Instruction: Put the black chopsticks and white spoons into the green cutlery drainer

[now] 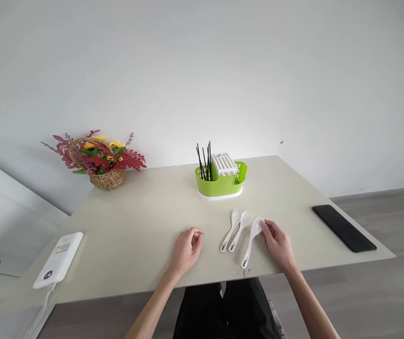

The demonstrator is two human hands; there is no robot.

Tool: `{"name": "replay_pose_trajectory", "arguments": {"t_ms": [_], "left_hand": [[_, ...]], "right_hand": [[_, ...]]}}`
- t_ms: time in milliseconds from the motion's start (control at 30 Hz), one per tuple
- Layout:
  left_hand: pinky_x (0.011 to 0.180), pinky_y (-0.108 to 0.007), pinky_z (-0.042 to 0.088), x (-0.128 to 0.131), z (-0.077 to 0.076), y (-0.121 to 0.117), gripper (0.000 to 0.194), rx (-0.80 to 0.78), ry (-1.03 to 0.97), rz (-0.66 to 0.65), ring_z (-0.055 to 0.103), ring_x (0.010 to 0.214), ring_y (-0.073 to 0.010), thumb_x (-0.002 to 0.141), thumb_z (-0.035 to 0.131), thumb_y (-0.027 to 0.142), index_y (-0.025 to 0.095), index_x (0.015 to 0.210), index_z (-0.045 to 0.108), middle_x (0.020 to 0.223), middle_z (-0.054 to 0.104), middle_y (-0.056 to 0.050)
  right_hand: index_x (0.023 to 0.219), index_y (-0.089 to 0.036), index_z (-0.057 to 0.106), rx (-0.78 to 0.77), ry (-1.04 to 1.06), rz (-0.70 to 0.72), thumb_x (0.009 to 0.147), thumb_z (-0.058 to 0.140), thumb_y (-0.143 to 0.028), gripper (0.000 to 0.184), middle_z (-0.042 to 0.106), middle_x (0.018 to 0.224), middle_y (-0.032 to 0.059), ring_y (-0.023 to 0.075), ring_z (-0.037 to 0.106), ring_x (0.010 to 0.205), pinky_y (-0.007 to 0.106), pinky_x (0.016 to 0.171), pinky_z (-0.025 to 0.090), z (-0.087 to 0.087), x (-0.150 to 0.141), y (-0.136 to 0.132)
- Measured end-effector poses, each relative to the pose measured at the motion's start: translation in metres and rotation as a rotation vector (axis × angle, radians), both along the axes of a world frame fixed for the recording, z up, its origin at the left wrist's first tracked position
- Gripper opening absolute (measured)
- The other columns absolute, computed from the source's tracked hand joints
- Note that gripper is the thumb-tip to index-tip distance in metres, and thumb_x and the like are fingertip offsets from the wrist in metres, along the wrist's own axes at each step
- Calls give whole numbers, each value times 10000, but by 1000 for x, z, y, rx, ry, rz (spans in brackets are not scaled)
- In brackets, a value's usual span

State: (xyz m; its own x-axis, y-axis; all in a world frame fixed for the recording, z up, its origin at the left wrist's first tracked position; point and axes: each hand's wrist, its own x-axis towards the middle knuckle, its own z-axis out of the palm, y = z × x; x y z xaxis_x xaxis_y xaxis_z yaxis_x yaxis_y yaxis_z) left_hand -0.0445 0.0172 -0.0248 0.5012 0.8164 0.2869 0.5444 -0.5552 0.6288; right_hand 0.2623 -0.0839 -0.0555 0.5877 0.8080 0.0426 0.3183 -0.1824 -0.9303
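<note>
My right hand [277, 242] pinches the rim of the bowl of a white soup spoon [254, 230]; the handle points down toward the table's near edge. Two more white spoons [246, 219] lie side by side just left of it, bowls away from me and labels on the handle ends. My left hand [186, 249] rests on the table left of the spoons, its fingers curled in and nothing visible in them. Behind the spoons stands a green cutlery holder [219, 189] with a white slotted top [225, 164]. Several black chopsticks [204, 165] stand in its left compartment.
On the pale table [145, 221], a wicker basket [108, 180] of artificial flowers stands at the back left. A white power bank [58, 260] with a cable lies at the left edge. A black phone [343, 228] lies near the right edge. A wall rises behind.
</note>
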Motion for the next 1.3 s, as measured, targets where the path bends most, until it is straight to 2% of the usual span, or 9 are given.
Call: {"name": "replay_pose_trajectory", "arguments": {"t_ms": [200,400,567,833,1100,1200,1300], "left_hand": [[765,-313,500,0,2,0,180,-53,-23,24,625,750,-189,1037,492,353,241,1055,632,803,656,-9],[747,-309,512,0,2,2,213,-101,-46,48,656,769,-196,1042,496,401,246,1089,634,851,700,-23],[732,-299,523,1,2,2,210,-85,-38,61,678,777,-195,1033,510,394,249,1083,654,851,714,-24],[741,-307,532,0,2,1,204,-95,-36,64,678,766,-194,1041,506,398,260,1084,650,847,712,-20],[767,-324,529,1,7,-3,203,-87,-17,59,652,773,-200,1042,495,381,260,1070,655,828,684,-19],[794,-336,529,3,9,-3,190,-76,-4,36,646,761,-200,1031,501,351,259,1042,667,803,676,-14],[808,-348,531,4,8,-1,182,-86,7,18,637,716,-195,1017,518,339,259,1024,681,776,674,-10]], "right_hand": [[1002,-232,693,18,-13,15,957,501,-754,558,670,722,17,208,578,658,324,664,438,5,-1,0],[1020,-231,691,34,15,-5,956,495,-758,566,680,735,21,214,590,664,329,673,448,2,0,4],[1017,-236,688,34,8,17,961,497,-753,554,675,727,12,205,580,652,324,662,445,2,0,3],[989,-234,703,12,1,13,951,505,-762,565,648,686,19,211,572,634,311,611,446,16,-5,-1],[1031,-228,724,1,48,37,942,562,-740,544,619,687,11,197,565,655,295,614,454,13,-3,-2],[1070,-218,723,29,110,43,942,595,-723,537,593,657,3,186,546,629,287,579,452,21,0,-1],[1038,-222,720,75,84,19,958,617,-685,480,608,647,6,176,551,614,282,576,469,42,2,4]]}}
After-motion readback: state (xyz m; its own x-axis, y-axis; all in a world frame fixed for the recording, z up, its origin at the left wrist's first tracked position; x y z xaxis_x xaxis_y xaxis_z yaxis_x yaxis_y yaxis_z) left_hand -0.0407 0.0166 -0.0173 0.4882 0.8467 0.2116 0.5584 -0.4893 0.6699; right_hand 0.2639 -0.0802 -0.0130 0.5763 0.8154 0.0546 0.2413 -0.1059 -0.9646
